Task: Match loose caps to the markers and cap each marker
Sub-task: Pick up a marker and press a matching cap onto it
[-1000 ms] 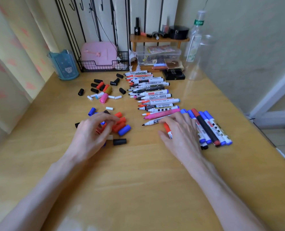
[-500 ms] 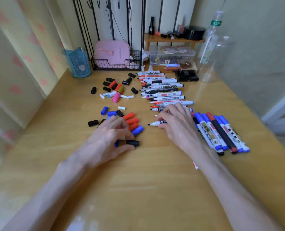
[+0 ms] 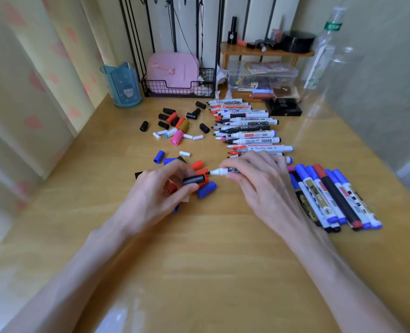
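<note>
My left hand (image 3: 160, 195) pinches a black cap (image 3: 193, 180) between thumb and fingers, its mouth turned to the right. My right hand (image 3: 259, 186) grips an uncapped white marker (image 3: 220, 171) with a black tip that points left, a short gap from the cap. Loose red, blue and black caps (image 3: 205, 187) lie under and around my left hand. More caps (image 3: 177, 126) are scattered farther back. A row of uncapped markers (image 3: 249, 131) lies beyond my right hand. Capped markers (image 3: 328, 195) lie side by side to the right.
At the back of the wooden table (image 3: 211, 260) stand a blue cup (image 3: 122, 85), a black wire basket (image 3: 177, 91) with a pink case, a clear box (image 3: 261, 75) under a small wooden shelf and a clear bottle (image 3: 324, 58). A curtain hangs at the left.
My left hand has picked the black cap off the table and lifted it. My right hand has lifted the black-tipped marker and brought its tip toward the cap.
</note>
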